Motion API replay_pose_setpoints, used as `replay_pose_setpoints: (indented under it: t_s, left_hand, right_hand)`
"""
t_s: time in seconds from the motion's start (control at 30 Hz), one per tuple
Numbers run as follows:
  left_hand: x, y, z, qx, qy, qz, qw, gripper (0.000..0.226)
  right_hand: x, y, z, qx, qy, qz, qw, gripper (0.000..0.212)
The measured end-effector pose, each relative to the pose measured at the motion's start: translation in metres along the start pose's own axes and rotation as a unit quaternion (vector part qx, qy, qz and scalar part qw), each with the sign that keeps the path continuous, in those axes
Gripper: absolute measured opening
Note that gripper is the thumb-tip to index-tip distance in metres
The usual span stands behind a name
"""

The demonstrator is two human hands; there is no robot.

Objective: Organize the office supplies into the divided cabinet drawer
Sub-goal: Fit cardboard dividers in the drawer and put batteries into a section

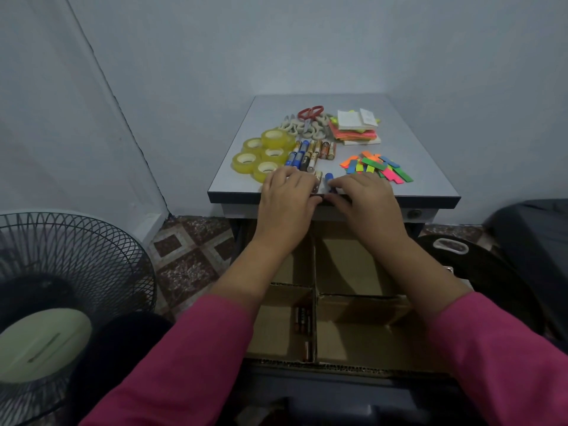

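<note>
Both hands are working at the front edge of the bench [430, 167]. The left hand [287, 198] is lying palm down, fingers curled over batteries near the edge; whether it is actually gripping one cannot be told. The right hand [365, 196] is likewise curling over a blue-tipped battery [329, 176], fingertips meeting the left hand's at the bench lip.

The remaining batteries [310, 155] are lying in a loose cluster just behind the hands, beside the tape rolls [264, 155]. Scissors [310, 116], sticky notes [356, 127] and coloured page flags [378, 167] are sitting further back and to the right.

Below, the divided drawer [344, 361] is standing open; its near-left compartment is already holding a few batteries [302, 321].

Judgement: battery gathering is in progress, task early. To do it well, the hands should be cupping the cells together against rolling off the edge, then lowering them into that same compartment, aligned lengthwise.
</note>
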State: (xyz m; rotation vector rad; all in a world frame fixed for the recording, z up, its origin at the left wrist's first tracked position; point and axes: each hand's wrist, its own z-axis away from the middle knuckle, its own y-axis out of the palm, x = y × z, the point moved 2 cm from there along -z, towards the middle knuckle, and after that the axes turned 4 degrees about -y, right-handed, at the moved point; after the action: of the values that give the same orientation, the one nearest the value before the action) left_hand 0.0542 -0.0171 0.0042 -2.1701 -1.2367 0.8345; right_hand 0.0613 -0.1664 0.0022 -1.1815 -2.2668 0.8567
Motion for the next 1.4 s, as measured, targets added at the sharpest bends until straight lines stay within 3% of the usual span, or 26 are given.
replay_pose_setpoints:
  t_s: [0.13, 0.23, 0.3, 0.4, 0.47, 0.6, 0.73, 0.9, 1.17, 1.23, 1.4]
  left_hand:
    - [-0.001, -0.004, 0.001, -0.03, -0.016, 0.03, 0.999, 0.012]
    - [-0.001, -0.018, 0.006, -0.058, -0.066, 0.107, 0.99, 0.012]
    - [-0.001, -0.034, 0.011, -0.034, -0.131, 0.193, 0.972, 0.01]
    - [0.0, -0.057, 0.024, 0.106, -0.234, 0.302, 0.918, 0.008]
    - [0.002, -0.066, 0.037, 0.243, -0.25, 0.312, 0.884, 0.008]
    - [0.004, -0.056, 0.073, 0.492, -0.265, 0.237, 0.795, 0.006]
    - [0.005, -0.016, 0.112, 0.611, -0.285, 0.154, 0.722, 0.018]
    - [0.006, 0.007, 0.132, 0.616, -0.314, 0.152, 0.706, 0.03]
    - [0.013, 0.014, 0.139, 0.618, -0.352, 0.177, 0.68, 0.024]
    - [0.015, 0.012, 0.137, 0.624, -0.349, 0.179, 0.676, 0.015]
    - [0.018, 0.006, 0.132, 0.637, -0.345, 0.193, 0.661, 0.027]
  right_hand:
    - [0.009, -0.012, 0.009, -0.041, 0.014, -0.04, 0.998, 0.025]
    - [0.019, -0.025, 0.025, -0.076, 0.109, -0.153, 0.979, 0.026]
    - [0.021, -0.031, 0.04, -0.094, 0.159, -0.222, 0.957, 0.024]
    - [0.022, -0.03, 0.062, -0.08, 0.184, -0.259, 0.945, 0.021]
    - [0.022, -0.025, 0.074, -0.061, 0.204, -0.269, 0.939, 0.02]
    - [0.021, -0.016, 0.088, -0.03, 0.265, -0.293, 0.918, 0.019]
    - [0.02, -0.014, 0.091, -0.015, 0.275, -0.299, 0.914, 0.019]
    - [0.018, -0.014, 0.093, -0.023, 0.279, -0.308, 0.909, 0.018]
    - [0.023, -0.013, 0.091, 0.006, 0.245, -0.312, 0.918, 0.02]
    - [0.024, -0.012, 0.092, 0.023, 0.254, -0.333, 0.908, 0.02]
    - [0.03, -0.013, 0.092, 0.057, 0.26, -0.387, 0.883, 0.021]
